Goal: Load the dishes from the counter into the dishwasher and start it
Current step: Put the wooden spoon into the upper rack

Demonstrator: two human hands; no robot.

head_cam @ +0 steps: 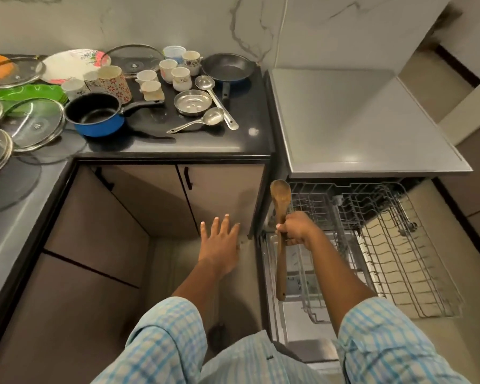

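Wooden spoon (280, 195) mid-handle in right grip (297, 229)

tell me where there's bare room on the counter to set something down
Bare: the front strip of the black counter, between the blue saucepan and the right edge, in front of the steel ladles. The grey top over the dishwasher racks is wholly bare. Crowded: the back, with cups and frying pan, and the left, with glass lids.

Head-worn wide-angle view, looking steeply down, counter (200, 145) left, dishwasher (358, 120) right
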